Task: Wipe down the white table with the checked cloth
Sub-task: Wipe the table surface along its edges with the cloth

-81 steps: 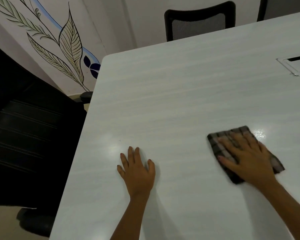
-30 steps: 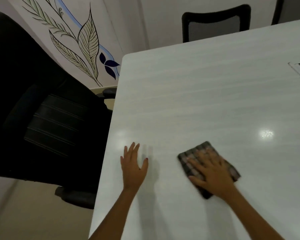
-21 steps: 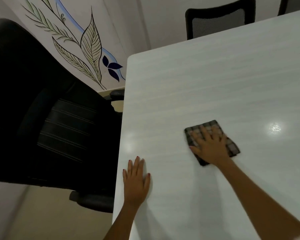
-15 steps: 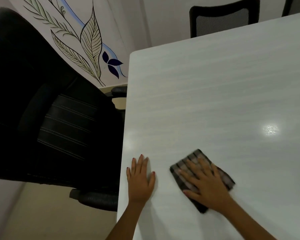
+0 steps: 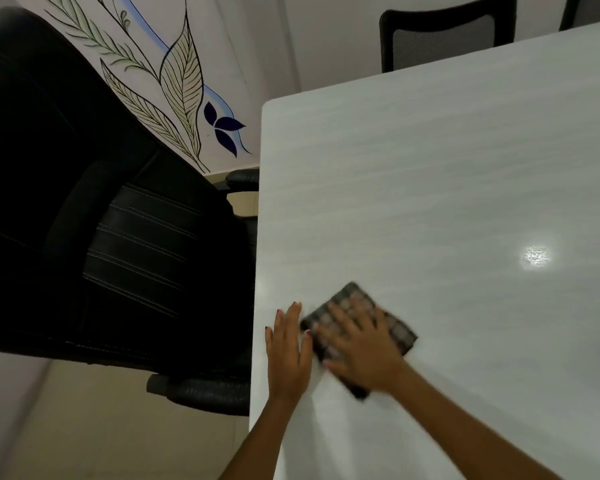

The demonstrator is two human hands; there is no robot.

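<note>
Fingers spread wide, our right hand presses flat on the checked cloth, a dark folded square, blurred, its corners peeking out around the palm. Just beside it, our left hand lies flat with fingers together on the white table, close to the left edge. Beyond that edge sits a black office chair. Ahead and to the right, we've got broad bare tabletop.
</note>
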